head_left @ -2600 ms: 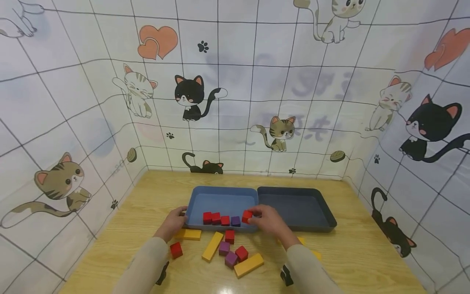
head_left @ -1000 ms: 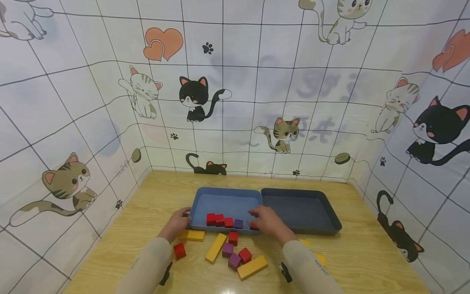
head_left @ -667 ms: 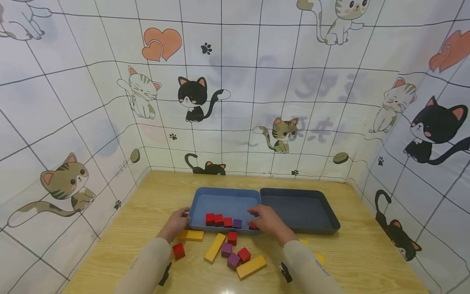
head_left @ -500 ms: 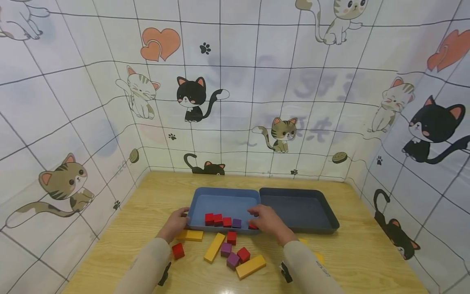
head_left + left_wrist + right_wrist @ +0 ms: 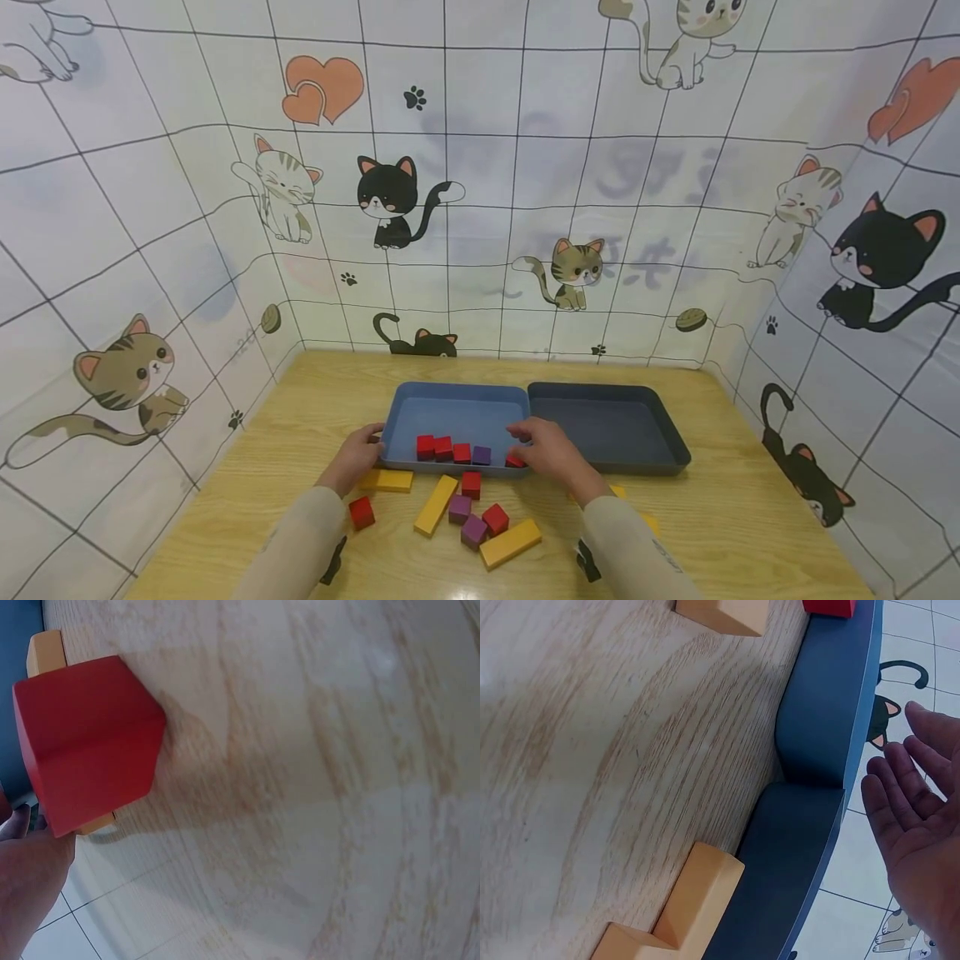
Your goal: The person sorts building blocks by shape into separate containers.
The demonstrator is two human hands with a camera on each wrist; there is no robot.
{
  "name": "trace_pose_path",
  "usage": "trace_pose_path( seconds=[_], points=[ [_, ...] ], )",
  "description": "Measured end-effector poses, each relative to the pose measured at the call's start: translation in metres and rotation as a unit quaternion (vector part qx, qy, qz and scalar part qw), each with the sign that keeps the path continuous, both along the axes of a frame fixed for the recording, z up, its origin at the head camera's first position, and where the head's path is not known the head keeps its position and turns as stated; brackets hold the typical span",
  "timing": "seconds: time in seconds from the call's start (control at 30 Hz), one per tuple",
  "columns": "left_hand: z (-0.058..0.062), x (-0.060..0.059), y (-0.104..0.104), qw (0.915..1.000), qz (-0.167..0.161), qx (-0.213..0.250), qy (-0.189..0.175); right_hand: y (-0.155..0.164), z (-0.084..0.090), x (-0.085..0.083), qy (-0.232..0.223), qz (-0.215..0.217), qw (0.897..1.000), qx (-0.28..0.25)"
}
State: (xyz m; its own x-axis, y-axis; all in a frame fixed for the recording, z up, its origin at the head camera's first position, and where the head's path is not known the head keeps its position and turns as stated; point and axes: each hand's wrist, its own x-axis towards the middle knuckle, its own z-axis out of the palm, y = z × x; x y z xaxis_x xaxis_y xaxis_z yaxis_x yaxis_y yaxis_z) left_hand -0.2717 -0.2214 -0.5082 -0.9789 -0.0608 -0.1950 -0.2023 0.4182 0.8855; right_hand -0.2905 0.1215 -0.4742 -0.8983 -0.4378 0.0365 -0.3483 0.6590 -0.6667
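Observation:
In the head view, a blue tray (image 5: pixel 457 408) holds a row of red cubes (image 5: pixel 443 449) and one purple cube (image 5: pixel 482 456) along its near side. Another red cube (image 5: pixel 515 460) lies in its near right corner, partly covered by my right hand (image 5: pixel 551 454). That hand hovers over the corner; in the right wrist view its fingers (image 5: pixel 889 799) are relaxed with nothing between them. My left hand (image 5: pixel 356 457) grips the tray's left wall. A loose red cube (image 5: pixel 94 742) fills much of the left wrist view, in front of that hand.
A dark grey tray (image 5: pixel 607 417) stands against the blue tray's right side. On the wooden table (image 5: pixel 315 375) before them lie red cubes (image 5: pixel 495 520), purple cubes (image 5: pixel 474 531) and several yellow blocks (image 5: pixel 510 544), some under the right wrist. Cat-patterned cloth walls (image 5: pixel 480 208) surround the table.
At first my right hand pinched a red cube above the blue tray's right end; the cube now lies in the corner, released. Since then the hands have stayed put, with a slight view shift.

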Motion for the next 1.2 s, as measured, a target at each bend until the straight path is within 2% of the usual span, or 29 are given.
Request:
trace_pose_path(
  seconds=[0.37,0.6,0.73,1.2],
  points=[
    [0.001,0.0,-0.001,1.0,0.001,-0.001,-0.006,0.002,0.004,0.007,0.004,0.0,1.0,-0.011],
    [0.002,0.0,0.001,1.0,0.003,0.009,-0.001,0.003,0.003,0.011,-0.011,-0.001,1.0,-0.027],
    [0.002,0.001,0.001,1.0,0.001,0.0,-0.002,0.004,0.003,0.014,-0.012,0.003,1.0,-0.025],
    [0.002,0.002,0.0,1.0,-0.002,0.003,0.003,0.002,0.001,0.031,0.01,0.038,0.999,-0.036]
  ],
)
